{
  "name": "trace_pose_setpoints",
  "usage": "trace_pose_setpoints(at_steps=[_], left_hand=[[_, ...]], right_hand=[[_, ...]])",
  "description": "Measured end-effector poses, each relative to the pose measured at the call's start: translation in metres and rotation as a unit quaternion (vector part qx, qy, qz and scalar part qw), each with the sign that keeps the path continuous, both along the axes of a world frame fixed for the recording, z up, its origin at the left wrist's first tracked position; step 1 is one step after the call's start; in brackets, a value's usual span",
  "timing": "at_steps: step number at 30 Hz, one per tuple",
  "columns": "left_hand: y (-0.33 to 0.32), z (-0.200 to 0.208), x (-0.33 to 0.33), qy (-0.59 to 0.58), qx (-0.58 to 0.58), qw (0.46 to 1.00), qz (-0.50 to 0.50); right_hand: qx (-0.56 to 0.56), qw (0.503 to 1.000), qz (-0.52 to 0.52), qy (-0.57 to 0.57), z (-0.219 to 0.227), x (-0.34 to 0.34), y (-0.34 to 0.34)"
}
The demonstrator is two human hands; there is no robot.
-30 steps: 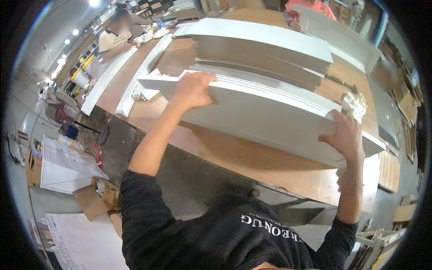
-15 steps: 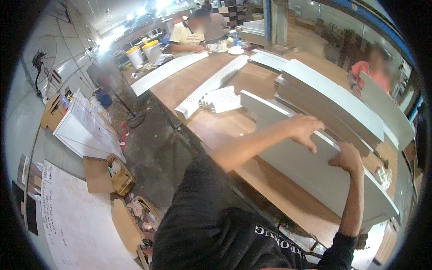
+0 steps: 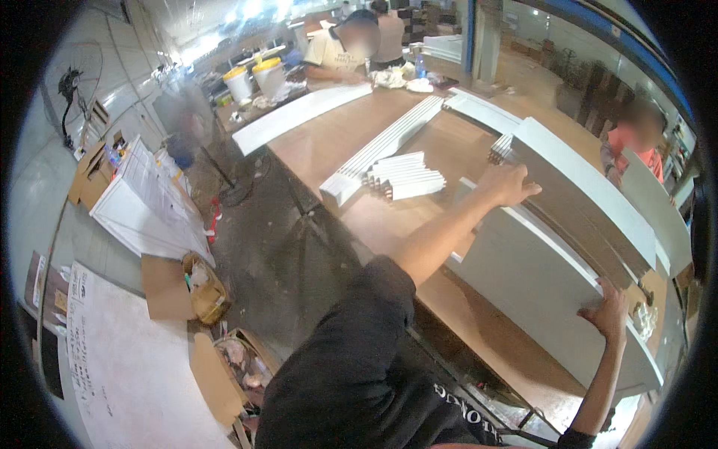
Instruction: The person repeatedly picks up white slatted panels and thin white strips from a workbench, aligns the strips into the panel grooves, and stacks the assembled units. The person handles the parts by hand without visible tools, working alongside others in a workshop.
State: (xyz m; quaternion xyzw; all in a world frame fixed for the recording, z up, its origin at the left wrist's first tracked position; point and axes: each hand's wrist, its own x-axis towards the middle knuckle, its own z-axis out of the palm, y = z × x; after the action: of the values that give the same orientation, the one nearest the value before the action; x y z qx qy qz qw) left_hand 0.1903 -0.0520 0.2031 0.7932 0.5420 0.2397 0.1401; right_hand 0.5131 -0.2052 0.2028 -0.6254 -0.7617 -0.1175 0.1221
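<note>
A long white panel (image 3: 523, 262) stands on its edge along the near side of the wooden table, its broad face toward me. My right hand (image 3: 607, 310) grips its top edge near the right end, thumb on the near face and fingers over the edge. Above the panel's far left part, my left hand (image 3: 508, 185) is open with fingers stretched to the right. Whether it touches the panel I cannot tell. Just behind the panel lies a tall stack of white boards (image 3: 580, 187), beside my left hand.
Bundled white strips (image 3: 389, 146) and short white pieces (image 3: 407, 176) lie left on the table (image 3: 314, 142). A curved white board (image 3: 299, 116) is farther off. One co-worker (image 3: 333, 56) leans at the far end; another (image 3: 636, 138) holds a panel at right. Open cartons (image 3: 198, 288) stand on the left.
My right hand has closed on the panel's top edge. My left hand has moved toward the panel's far left end. The view has shifted, and the panel appears farther right and lower.
</note>
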Motion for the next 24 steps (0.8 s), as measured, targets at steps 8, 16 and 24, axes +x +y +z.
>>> trace_pose_setpoints(at_steps=[8,16,24], left_hand=[[-0.034,0.120,-0.023,-0.045,0.221,0.968,-0.106],[-0.032,-0.004,-0.015,0.011,0.112,0.993,0.022],[-0.024,0.008,-0.007,0.091,-0.047,0.984,-0.148]], right_hand=[[-0.090,0.992,-0.068,0.060,0.019,-0.028,0.003],[-0.120,0.988,-0.085,0.053,0.013,-0.016,0.009],[-0.086,0.986,-0.103,0.103,-0.023,0.036,0.016]])
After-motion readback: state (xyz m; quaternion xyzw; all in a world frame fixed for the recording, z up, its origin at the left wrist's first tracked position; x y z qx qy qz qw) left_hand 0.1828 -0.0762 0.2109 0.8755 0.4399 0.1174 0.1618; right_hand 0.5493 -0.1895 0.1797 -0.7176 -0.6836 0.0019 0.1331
